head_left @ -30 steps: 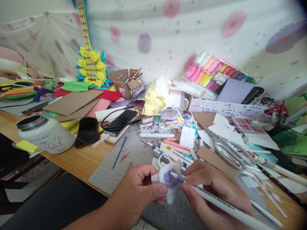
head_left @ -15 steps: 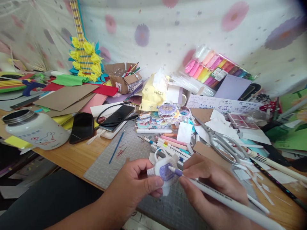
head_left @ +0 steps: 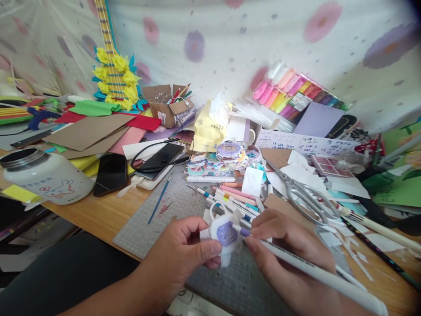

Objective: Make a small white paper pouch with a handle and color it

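Between the thumb and fingers of my left hand (head_left: 192, 250) is a small white figure (head_left: 226, 233) with a purple patch on its front and a thin white loop at its top. My right hand (head_left: 289, 245) grips a white marker pen (head_left: 305, 264) with a purple collar. The pen's pale tip lies at the right edge of the purple patch; whether it touches I cannot tell. Just behind the figure, several marker pens (head_left: 235, 203) lie on the grey cutting mat (head_left: 141, 221).
Scissors (head_left: 297, 197) lie on the right among paper scraps. Behind the pens is a pile of cut-out stickers (head_left: 210, 165). A thin blue paintbrush (head_left: 160, 198), two phones (head_left: 112, 173) and a white wide-mouthed jar (head_left: 49, 177) are to the left.
The pen tip has moved from within the purple patch to its right edge. The figure has turned slightly in my left hand and sits a little further left.
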Demonstrator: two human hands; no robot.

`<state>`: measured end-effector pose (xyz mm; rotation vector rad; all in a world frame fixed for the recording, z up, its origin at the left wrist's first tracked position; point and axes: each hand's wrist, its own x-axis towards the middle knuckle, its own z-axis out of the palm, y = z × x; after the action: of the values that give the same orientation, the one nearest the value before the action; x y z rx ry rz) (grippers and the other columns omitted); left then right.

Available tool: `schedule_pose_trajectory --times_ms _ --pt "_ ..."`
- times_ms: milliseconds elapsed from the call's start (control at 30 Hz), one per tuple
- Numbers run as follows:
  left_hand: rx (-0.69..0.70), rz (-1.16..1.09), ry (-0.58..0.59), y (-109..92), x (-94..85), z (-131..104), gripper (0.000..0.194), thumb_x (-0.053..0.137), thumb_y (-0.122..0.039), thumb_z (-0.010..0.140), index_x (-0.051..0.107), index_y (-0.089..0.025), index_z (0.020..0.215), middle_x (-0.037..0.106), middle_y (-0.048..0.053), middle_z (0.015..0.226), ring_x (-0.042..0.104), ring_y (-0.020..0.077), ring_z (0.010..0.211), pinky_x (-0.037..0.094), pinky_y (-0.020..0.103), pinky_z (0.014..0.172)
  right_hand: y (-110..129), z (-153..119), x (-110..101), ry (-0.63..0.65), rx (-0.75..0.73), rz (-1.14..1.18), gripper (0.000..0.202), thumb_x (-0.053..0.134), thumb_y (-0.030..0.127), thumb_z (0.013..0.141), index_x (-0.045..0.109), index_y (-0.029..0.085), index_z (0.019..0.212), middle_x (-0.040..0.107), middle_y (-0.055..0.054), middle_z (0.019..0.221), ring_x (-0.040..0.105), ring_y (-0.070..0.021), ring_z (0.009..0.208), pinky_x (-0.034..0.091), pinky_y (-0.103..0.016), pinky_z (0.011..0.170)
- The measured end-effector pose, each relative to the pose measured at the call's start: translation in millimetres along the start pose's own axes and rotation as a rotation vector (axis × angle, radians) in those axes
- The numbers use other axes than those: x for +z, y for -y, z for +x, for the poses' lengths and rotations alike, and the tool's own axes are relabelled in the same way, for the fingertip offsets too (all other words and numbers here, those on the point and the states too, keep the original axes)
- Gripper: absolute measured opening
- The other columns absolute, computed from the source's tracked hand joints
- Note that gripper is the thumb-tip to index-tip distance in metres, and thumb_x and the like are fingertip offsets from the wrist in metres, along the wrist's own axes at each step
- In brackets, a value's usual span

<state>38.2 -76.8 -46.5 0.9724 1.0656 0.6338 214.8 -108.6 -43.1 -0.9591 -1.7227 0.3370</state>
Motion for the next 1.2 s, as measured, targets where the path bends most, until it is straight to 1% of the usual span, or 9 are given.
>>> schedule_pose_trajectory --times_ms 133,267,333,400,500,667,800,967,1200 --pt "0.015 -0.003 0.011 2.0 -0.2 -0.4 0.015 0.073 -0.022 0.068 0.062 -0.013 0.064 0.064 -0.002 0.056 0.058 0.0102 0.056 0.045 0.020 0.057 0.2 -1.1 1.4 0.051 -0.021 -0.001 0.017 0.060 0.003 0.072 0.059 0.019 0.074 0.061 -0.001 0.062 0.060 -0.0135 0.055 0.050 -0.022 0.050" --pt "0.001 -0.015 -0.003 0.8 1.2 -0.1 0.016 0.074 -0.021 0.067 0.061 -0.013 0.062 0.064 -0.002 0.054 0.057 0.0101 0.054 0.045 0.019 0.056 0.5 -0.8 2.4 -0.027 0.009 -0.014 0.015 0.059 0.004 0.073 0.058 0.018 0.072 0.061 -0.001 0.061 0.060 -0.0124 0.053 0.050 -0.021 0.049" --pt "0.012 -0.008 -0.001 0.0 1.8 0.0 0.017 0.074 -0.022 0.067 0.060 -0.013 0.061 0.064 -0.002 0.053 0.057 0.0100 0.054 0.044 0.019 0.055 0.7 -0.9 2.7 -0.003 -0.021 -0.003 0.016 0.060 0.002 0.071 0.059 0.018 0.075 0.062 -0.002 0.062 0.061 -0.0124 0.055 0.050 -0.021 0.050" --pt "0.031 -0.003 0.003 0.0 2.0 0.1 0.018 0.073 -0.023 0.068 0.060 -0.014 0.060 0.064 -0.003 0.053 0.056 0.0096 0.054 0.044 0.018 0.055 0.9 -1.1 2.3 0.012 -0.018 0.002 0.016 0.060 0.003 0.071 0.059 0.018 0.075 0.063 -0.002 0.063 0.061 -0.0129 0.055 0.050 -0.021 0.050" --pt "0.036 -0.013 -0.005 1.7 1.3 0.9 0.017 0.072 -0.023 0.069 0.060 -0.014 0.061 0.063 -0.003 0.053 0.056 0.0094 0.054 0.044 0.018 0.056 1.5 -0.9 0.5 -0.028 0.030 -0.012 0.015 0.059 0.005 0.073 0.058 0.019 0.074 0.060 -0.001 0.061 0.058 -0.0125 0.052 0.049 -0.022 0.048" --pt "0.033 -0.012 0.007 4.9 -0.6 1.7 0.018 0.074 -0.025 0.068 0.061 -0.014 0.062 0.063 -0.002 0.056 0.058 0.0114 0.057 0.045 0.021 0.058 1.8 -0.4 0.7 0.016 -0.026 0.033 0.020 0.062 0.004 0.072 0.060 0.021 0.082 0.064 -0.002 0.066 0.062 -0.0141 0.057 0.052 -0.022 0.051" --pt "0.042 0.010 0.028 5.3 -2.4 0.1 0.016 0.074 -0.025 0.068 0.062 -0.014 0.065 0.063 -0.002 0.058 0.059 0.0115 0.058 0.047 0.021 0.059 1.3 -0.5 3.4 0.037 -0.035 0.025 0.019 0.061 0.004 0.073 0.061 0.021 0.082 0.065 -0.002 0.066 0.063 -0.0139 0.058 0.052 -0.023 0.053" --pt "0.032 0.030 0.031 3.0 -2.6 0.5 0.017 0.074 -0.026 0.066 0.063 -0.014 0.062 0.063 -0.002 0.055 0.059 0.0121 0.056 0.047 0.021 0.058 1.5 1.1 3.4 -0.019 -0.025 -0.001 0.015 0.062 0.004 0.071 0.060 0.018 0.077 0.064 -0.003 0.063 0.062 -0.0137 0.056 0.051 -0.022 0.051" --pt "0.003 -0.016 0.023 1.5 -1.9 0.7 0.015 0.078 -0.019 0.061 0.064 -0.015 0.061 0.065 -0.003 0.054 0.059 0.0115 0.054 0.046 0.020 0.056 -0.5 2.1 0.8 -0.053 -0.005 -0.033 0.015 0.060 0.004 0.072 0.059 0.019 0.074 0.062 -0.002 0.061 0.060 -0.0138 0.054 0.050 -0.023 0.049"
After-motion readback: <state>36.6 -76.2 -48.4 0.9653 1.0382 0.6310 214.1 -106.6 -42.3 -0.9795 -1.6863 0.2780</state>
